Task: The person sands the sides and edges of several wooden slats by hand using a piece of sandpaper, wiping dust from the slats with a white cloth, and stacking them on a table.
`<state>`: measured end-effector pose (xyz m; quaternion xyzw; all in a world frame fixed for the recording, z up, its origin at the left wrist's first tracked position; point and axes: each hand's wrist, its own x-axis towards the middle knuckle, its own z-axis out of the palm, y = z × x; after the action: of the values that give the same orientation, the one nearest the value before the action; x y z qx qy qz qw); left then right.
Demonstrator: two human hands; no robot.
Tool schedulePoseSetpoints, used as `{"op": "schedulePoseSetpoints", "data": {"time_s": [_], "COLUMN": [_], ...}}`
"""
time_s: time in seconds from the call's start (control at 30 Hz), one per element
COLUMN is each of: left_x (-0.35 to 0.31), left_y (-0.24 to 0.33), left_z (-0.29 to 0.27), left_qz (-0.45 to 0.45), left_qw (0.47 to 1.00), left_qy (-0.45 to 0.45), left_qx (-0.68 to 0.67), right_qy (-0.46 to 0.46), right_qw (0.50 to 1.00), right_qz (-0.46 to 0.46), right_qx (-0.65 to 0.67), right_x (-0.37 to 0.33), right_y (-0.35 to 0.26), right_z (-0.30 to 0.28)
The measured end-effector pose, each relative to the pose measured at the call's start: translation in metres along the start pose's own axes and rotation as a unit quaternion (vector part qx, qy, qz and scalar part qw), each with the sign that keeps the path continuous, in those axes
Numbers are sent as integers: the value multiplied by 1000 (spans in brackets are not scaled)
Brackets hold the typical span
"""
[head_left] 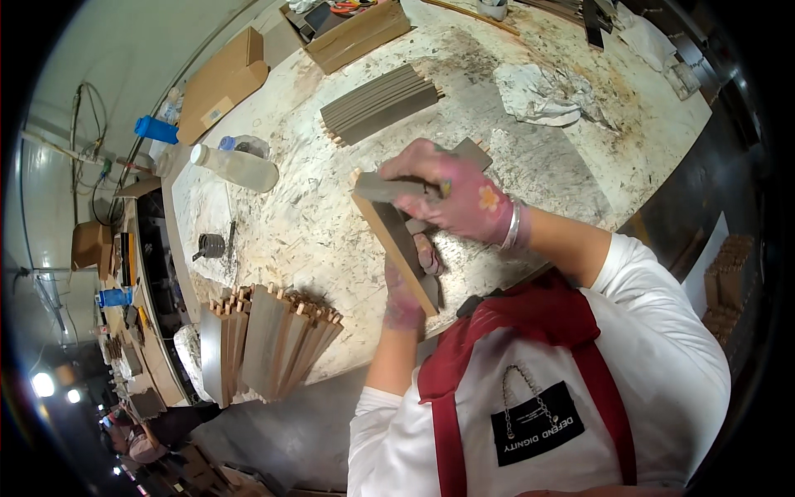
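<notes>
Both my hands wear pink gloves, dirty at the fingertips. My left hand (404, 300) grips a flat wooden board (392, 248) with a pale edge and a dark face; its fingers curl over the dark side. My right hand (468, 199) has its thumb and fingers closed around a grey slat (377, 190) with short dowels at its ends. The slat lies across the far end of the board, and the two meet at an angle. Whether the dowels sit inside the board is hidden. Beyond my hands, a row of grey slats (381, 103) with dowel ends lies side by side.
Bundled dowelled slats (269, 344) stand at the near left table edge. Left on the stained table (306, 224) are a white-capped bottle (240, 168) and a dark coil (212, 245). Cardboard boxes (356, 40) sit at the back, a crumpled white cloth (542, 95) at back right.
</notes>
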<state>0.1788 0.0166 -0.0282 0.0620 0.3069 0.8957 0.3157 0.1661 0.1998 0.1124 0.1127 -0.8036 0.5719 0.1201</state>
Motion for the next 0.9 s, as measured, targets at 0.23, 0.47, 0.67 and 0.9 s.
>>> {"op": "schedulePoseSetpoints", "data": {"time_s": [0.23,0.47,0.67,0.9], "left_x": [-10,22,31,21], "left_y": [9,55,35,19], "left_z": [-1,33,-3,-22], "left_qz": [-52,15,-41,19], "left_qw": [992,984,943,994], "left_qy": [77,50,-145,51], "left_qx": [-82,-170,-298,-99], "right_qy": [-18,26,-14,-106], "right_qw": [992,991,998,948], "right_qz": [63,128,-57,-264], "right_qx": [-108,30,-10,-139], "right_x": [13,-16,-25,16], "right_y": [30,71,29,-4], "right_z": [-8,-22,-15,15]}}
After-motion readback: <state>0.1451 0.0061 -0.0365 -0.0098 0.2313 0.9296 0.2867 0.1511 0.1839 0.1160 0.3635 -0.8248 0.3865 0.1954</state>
